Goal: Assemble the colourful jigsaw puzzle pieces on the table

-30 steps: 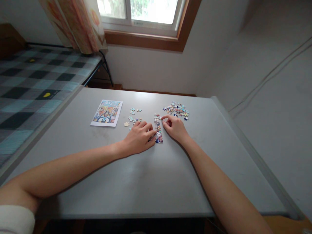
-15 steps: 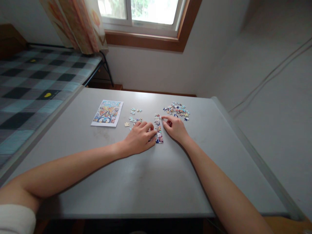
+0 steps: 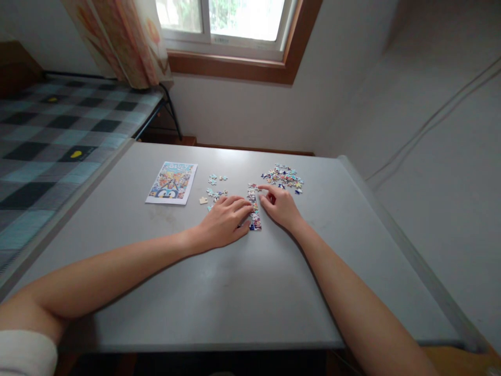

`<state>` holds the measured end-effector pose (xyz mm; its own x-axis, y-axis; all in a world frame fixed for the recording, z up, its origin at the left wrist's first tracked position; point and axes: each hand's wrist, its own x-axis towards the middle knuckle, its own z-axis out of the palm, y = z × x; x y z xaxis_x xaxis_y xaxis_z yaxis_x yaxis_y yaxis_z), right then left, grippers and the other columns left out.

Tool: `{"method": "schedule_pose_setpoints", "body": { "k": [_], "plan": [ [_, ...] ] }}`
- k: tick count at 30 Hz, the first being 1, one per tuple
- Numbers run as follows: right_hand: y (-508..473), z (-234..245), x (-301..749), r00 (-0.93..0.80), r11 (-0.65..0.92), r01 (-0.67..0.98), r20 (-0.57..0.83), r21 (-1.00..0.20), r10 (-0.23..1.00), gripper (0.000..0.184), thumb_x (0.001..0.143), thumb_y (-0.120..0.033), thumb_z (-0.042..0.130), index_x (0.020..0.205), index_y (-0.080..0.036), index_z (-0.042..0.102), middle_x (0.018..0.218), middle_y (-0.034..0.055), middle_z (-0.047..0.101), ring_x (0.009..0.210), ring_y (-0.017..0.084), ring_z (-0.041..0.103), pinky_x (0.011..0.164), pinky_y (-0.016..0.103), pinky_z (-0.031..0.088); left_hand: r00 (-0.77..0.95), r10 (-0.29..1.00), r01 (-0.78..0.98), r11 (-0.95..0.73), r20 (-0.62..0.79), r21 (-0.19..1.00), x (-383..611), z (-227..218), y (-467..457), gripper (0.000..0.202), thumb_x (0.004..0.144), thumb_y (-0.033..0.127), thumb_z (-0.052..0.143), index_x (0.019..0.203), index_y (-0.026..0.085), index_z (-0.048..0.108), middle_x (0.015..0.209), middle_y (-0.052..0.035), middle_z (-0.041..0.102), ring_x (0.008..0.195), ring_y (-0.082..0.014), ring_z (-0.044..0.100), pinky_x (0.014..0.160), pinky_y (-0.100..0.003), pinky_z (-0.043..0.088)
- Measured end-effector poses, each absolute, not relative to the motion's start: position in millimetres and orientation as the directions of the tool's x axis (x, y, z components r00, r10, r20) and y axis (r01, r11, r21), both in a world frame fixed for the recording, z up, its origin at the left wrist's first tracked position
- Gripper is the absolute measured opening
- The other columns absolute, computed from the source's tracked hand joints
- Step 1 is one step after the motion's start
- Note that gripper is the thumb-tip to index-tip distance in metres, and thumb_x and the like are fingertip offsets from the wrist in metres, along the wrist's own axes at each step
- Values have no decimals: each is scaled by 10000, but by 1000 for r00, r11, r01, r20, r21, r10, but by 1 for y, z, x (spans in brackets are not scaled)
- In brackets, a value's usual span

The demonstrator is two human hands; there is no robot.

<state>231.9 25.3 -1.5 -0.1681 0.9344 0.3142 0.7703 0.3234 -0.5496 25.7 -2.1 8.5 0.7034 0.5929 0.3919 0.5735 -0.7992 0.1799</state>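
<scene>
A narrow strip of joined puzzle pieces lies on the grey table between my two hands. My left hand rests palm down on the strip's left side, fingertips touching its edge. My right hand sits on the strip's right side, its index finger stretched to the strip's far end, the other fingers curled. I cannot see a piece held in either hand. A heap of loose pieces lies just beyond my right hand. A few loose pieces lie beyond my left hand.
A colourful reference picture lies flat at the table's left. A bed with a checked cover adjoins the table's left edge. A curtain and window are at the back wall. A white wall runs along the right.
My left fingers have stretched slightly forward along the strip. My right hand has stayed nearly in place with the index finger at the strip's far end.
</scene>
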Motion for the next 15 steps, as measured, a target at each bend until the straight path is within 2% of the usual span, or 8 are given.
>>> {"method": "schedule_pose_setpoints", "body": {
  "k": [7,10,15],
  "plan": [
    [25,0,232,-217,338,743,269,-578,938,318,791,-312,643,1079,-178,666,619,-27,567,605,124,495,653,247,368,699,600,586,-793,390,170,26,7,-2,299,922,314,457,1146,204,622,1171,-61,638,1145,-234,516,959,-411,373],
    [26,0,232,-215,328,738,256,-590,943,322,789,-310,648,1082,-176,665,625,-27,571,609,125,495,659,251,365,697,605,588,-789,386,176,26,7,-2,305,922,314,457,1156,209,622,1175,-57,637,1143,-236,513,955,-416,371],
    [25,-1,231,-218,343,765,282,-545,934,284,815,-300,610,1064,-177,672,640,-19,568,625,130,495,675,261,366,698,610,591,-787,376,178,26,7,-1,308,925,321,449,1157,206,615,1167,-59,634,1130,-239,512,953,-416,374]
  ]
}}
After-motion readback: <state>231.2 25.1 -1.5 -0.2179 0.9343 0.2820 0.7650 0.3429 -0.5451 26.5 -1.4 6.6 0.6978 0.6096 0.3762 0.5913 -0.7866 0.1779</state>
